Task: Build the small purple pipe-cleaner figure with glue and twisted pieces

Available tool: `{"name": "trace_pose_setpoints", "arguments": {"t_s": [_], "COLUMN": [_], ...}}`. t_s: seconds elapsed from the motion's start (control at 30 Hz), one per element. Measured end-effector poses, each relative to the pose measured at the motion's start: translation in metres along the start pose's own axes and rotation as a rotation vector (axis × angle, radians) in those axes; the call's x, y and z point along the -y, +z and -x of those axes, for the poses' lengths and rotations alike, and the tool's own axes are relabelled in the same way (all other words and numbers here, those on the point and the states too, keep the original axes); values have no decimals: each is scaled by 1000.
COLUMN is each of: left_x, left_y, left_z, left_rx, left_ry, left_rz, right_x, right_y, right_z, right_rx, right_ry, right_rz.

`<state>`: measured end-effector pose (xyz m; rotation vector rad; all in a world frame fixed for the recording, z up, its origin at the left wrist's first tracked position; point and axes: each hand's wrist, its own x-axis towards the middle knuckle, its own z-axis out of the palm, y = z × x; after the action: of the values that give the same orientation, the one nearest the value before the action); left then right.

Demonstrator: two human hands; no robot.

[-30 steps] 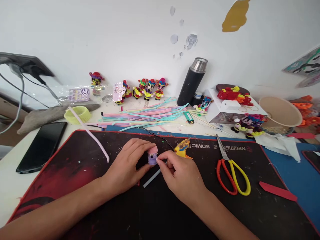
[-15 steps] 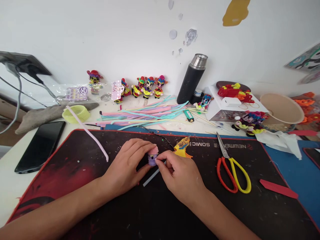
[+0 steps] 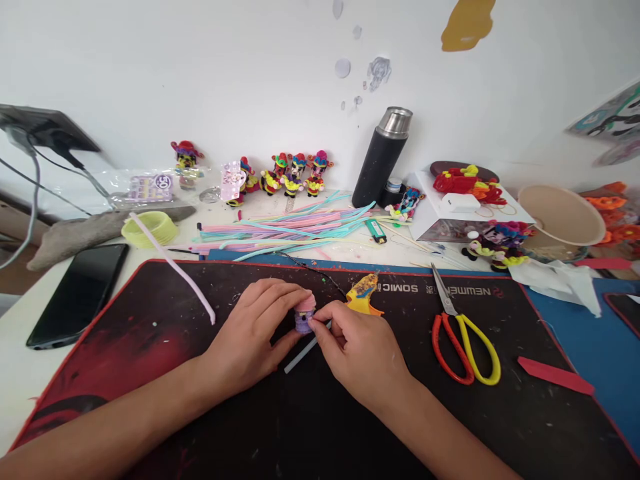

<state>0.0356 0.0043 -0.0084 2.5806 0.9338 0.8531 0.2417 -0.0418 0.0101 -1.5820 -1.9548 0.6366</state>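
Note:
A small pink and purple figure (image 3: 303,319) stands upright near the middle of the dark mat (image 3: 310,413). My left hand (image 3: 255,327) is closed around it, fingers on its pink top and thumb low at its left side. My right hand (image 3: 357,343) pinches at the figure's lower right side; whatever is between those fingertips is too small to make out. Partly under my right hand lies a grey glue stick (image 3: 299,357), with the yellow glue gun (image 3: 365,295) just beyond. Scissors (image 3: 453,320) with red and yellow handles rest to the right.
Pastel pipe cleaners (image 3: 280,230) lie behind the mat, with a dark flask (image 3: 383,157) and several small dolls (image 3: 295,175). A phone (image 3: 80,293) is at the left. One pale pipe cleaner (image 3: 175,267) crosses the mat's edge. A red strip (image 3: 555,376) lies at the right.
The whole view has shifted slightly, so things appear a little further left. Both hands keep the same hold at the figure.

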Motion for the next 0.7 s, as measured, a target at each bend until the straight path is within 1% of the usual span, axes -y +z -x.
{"name": "trace_pose_setpoints", "arguments": {"t_s": [0.37, 0.57, 0.7], "left_x": [-1, -2, -2], "left_y": [-1, -2, -3], "left_z": [0, -2, -2], "left_rx": [-9, -16, -28], "left_ry": [-14, -5, -1], "left_rz": [29, 58, 72], "right_x": [0, 4, 3], "right_y": [-1, -4, -4], "right_z": [1, 2, 2], "right_rx": [-11, 20, 19], "right_ry": [-1, 49, 69], "right_rz": [0, -38, -82]}}
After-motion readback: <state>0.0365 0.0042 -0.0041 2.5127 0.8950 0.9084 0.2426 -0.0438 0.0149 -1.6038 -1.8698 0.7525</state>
